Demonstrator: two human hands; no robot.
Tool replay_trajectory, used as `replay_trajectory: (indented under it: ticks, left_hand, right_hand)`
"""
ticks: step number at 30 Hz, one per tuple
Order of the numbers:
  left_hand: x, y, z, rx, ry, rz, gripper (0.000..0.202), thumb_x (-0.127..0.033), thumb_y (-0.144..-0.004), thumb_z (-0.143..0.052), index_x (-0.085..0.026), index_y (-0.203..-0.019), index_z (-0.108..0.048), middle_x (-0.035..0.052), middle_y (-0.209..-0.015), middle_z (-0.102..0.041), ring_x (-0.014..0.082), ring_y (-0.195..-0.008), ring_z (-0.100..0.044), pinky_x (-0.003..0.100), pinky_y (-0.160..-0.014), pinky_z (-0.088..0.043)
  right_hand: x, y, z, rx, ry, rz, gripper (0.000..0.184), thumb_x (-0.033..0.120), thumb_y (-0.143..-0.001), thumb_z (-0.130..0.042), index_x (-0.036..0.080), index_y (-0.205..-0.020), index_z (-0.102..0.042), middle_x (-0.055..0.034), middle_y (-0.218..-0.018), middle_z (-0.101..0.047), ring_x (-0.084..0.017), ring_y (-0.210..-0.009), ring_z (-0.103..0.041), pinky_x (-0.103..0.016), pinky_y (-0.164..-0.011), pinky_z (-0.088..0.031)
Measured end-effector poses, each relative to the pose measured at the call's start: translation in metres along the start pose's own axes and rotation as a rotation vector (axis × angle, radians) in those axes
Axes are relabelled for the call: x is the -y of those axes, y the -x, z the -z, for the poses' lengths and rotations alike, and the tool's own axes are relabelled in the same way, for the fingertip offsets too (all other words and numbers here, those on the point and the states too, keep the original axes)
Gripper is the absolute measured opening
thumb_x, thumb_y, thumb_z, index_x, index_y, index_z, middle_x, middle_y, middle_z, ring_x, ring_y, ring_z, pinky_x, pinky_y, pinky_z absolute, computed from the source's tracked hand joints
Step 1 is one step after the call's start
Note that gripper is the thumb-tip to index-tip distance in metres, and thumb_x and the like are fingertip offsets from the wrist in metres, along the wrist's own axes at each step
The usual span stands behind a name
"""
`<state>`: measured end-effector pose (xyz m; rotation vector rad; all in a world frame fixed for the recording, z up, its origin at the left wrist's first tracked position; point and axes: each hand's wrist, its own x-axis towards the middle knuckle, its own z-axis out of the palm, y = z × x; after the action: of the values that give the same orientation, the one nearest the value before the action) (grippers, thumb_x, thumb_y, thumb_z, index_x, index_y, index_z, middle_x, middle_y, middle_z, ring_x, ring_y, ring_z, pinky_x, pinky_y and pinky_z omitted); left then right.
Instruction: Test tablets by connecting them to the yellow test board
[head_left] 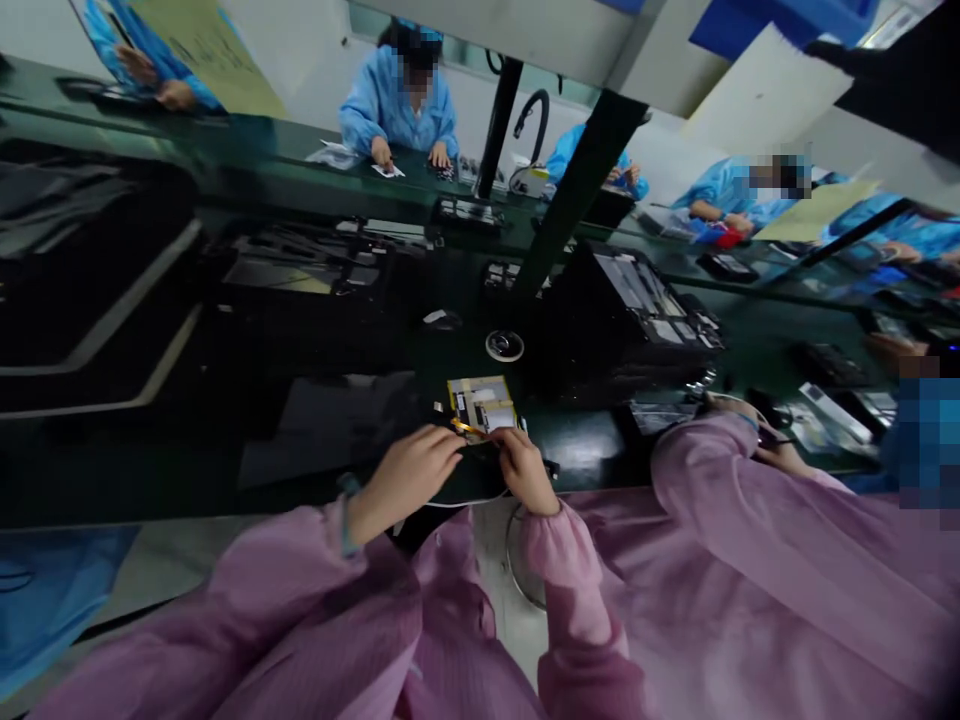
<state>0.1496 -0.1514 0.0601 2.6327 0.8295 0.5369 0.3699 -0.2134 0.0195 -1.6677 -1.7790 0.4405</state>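
Observation:
A flat electronic panel with a yellow border and white and grey parts (495, 393) lies on the dark green bench in front of me. Across its near edge runs a thin orange ribbon, like a flex cable (468, 428). My left hand (412, 470) is closed at the panel's near left corner, its fingertips by the ribbon; what they grip is hidden. At the near right corner my right hand (529, 472) has thumb and fingers pinched at the ribbon's right end. A small light piece (438, 407) sits left of the panel.
A round dish (505, 346) stands behind the panel. Stacked black trays of parts (637, 310) rise at right, and more trays (300, 260) at back left. A dark mat (330, 415) lies left. A pink-sleeved co-worker (750, 520) sits close on my right; dark posts cross the bench.

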Motion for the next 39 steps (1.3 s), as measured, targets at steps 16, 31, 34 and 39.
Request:
replay_trajectory:
  ticks: [16, 31, 34, 39]
  left_hand:
    - [-0.022, -0.023, -0.054, 0.037, -0.147, 0.103, 0.019, -0.019, -0.094, -0.043, -0.019, -0.098, -0.061, 0.007, -0.091, -0.062, 0.0208, -0.089, -0.056, 0.031, -0.072, -0.048]
    - [-0.011, -0.014, -0.031, 0.201, 0.21, 0.208, 0.04, -0.027, -0.092, -0.046, -0.023, -0.132, -0.045, 0.0041, -0.092, -0.067, 0.0187, -0.081, -0.063, 0.029, -0.074, -0.049]
    - [0.008, -0.021, -0.008, 0.144, 0.24, 0.243, 0.035, -0.032, -0.094, -0.044, -0.024, -0.128, -0.051, 0.0033, -0.091, -0.067, 0.0178, -0.079, -0.062, 0.029, -0.074, -0.048]
    - [0.046, -0.058, -0.003, 0.049, -0.144, 0.233, 0.025, -0.028, -0.091, -0.046, -0.016, -0.1, -0.067, 0.0138, -0.104, -0.061, 0.0293, -0.105, -0.051, 0.042, -0.089, -0.041]
  right_hand:
    - [0.01, 0.005, -0.008, 0.009, 0.148, 0.146, 0.017, 0.018, -0.092, -0.051, 0.02, -0.091, -0.068, -0.0073, -0.101, -0.06, -0.022, -0.101, -0.048, -0.04, -0.087, -0.041]
    - [0.015, 0.003, -0.002, 0.005, 0.059, 0.166, 0.022, 0.02, -0.094, -0.044, 0.02, -0.092, -0.066, -0.008, -0.109, -0.061, -0.024, -0.109, -0.049, -0.041, -0.092, -0.039]
    - [0.015, -0.008, 0.013, -0.088, -0.094, 0.047, 0.029, 0.022, -0.097, -0.036, 0.021, -0.094, -0.065, -0.0072, -0.108, -0.062, -0.02, -0.106, -0.055, -0.035, -0.091, -0.043]
    - [0.029, -0.055, -0.007, -0.094, 0.208, -0.16, 0.019, 0.02, -0.092, -0.043, 0.018, -0.091, -0.062, -0.008, -0.091, -0.063, -0.02, -0.09, -0.057, -0.031, -0.081, -0.042]
